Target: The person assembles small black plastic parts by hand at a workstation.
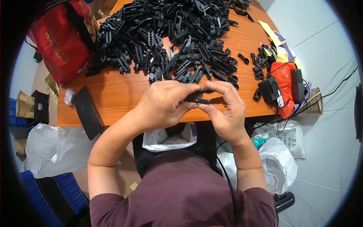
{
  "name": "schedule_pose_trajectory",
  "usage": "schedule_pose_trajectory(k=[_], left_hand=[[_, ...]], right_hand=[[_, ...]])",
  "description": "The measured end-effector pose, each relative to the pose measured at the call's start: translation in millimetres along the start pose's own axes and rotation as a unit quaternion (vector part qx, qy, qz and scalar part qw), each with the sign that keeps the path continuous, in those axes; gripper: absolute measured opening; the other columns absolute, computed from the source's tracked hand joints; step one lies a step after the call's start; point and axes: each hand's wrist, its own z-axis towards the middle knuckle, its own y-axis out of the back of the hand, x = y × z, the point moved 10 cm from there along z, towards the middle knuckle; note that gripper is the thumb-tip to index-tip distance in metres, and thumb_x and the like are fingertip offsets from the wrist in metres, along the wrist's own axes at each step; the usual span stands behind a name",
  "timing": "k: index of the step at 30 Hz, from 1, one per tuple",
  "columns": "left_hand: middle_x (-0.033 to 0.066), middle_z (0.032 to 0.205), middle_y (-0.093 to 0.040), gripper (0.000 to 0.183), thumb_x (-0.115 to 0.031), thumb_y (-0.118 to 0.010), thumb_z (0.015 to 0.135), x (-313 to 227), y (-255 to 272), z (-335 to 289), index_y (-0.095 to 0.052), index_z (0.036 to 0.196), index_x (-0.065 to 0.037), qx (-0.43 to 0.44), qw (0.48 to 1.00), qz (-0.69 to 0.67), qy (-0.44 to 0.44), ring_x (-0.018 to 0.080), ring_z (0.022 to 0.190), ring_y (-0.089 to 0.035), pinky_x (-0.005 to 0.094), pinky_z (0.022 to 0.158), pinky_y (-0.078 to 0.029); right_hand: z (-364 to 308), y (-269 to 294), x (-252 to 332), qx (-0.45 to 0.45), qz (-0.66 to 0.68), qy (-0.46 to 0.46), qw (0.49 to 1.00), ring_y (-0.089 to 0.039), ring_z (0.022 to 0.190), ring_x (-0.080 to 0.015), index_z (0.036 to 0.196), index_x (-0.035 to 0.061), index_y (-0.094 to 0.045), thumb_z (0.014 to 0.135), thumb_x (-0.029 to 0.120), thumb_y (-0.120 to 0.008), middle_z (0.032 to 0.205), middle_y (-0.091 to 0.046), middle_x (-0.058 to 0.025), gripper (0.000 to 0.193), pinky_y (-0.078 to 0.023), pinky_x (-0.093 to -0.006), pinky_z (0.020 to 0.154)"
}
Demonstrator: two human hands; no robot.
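My left hand (166, 100) and my right hand (228, 106) meet above the front edge of the table. Between them is a small black plastic part (197, 97), pinched by the fingertips of both hands; the fingers cover much of it. A small orange-red spot shows on the part. Just beyond my hands lies a large heap of long, slotted black plastic pieces (177, 38), spread over the far half of the table. Below my hands, an open white bag (166, 145) sits at my lap.
The wooden table (124, 100) carries a red bag (60, 41), a dark phone (87, 113) and a small clear box (69, 97) at left. At right are loose black pieces (259, 62), black adapters (270, 90) with cables, and a red plastic bag (284, 79). White sacks (278, 162) stand below right.
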Motion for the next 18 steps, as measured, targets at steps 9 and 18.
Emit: schedule_pose_trajectory(k=[9, 18], left_hand=[[0.0123, 0.085, -0.066, 0.05, -0.022, -0.078, 0.066, 44.6, -18.5, -23.0, -0.061, 0.108, -0.002, 0.109, 0.974, -0.099, 0.173, 0.0267, 0.076, -0.064, 0.0346, 0.068, -0.049], [0.009, 0.077, -0.061, 0.026, -0.026, -0.069, 0.075, 73.5, -50.9, 17.6, -0.068, 0.091, -0.006, 0.045, 0.946, 0.288, 0.142, 0.0259, 0.078, -0.061, 0.0346, 0.068, -0.049]], right_hand=[[-50.3, -28.5, -19.7, 0.2, -0.114, -0.008, 0.973, -0.059, 0.069, -0.0274, 0.091, 0.0027, -0.063, 0.07, 0.01, -0.072, 0.078, -0.059, -0.0112, 0.024, -0.048, -0.0328, 0.062], [-19.6, -9.9, -61.2, 0.088, -0.307, 0.02, 0.948, -0.06, 0.082, -0.0264, 0.088, 0.0051, -0.065, 0.074, 0.01, -0.067, 0.087, -0.059, -0.0104, 0.015, -0.05, -0.0347, 0.068]])
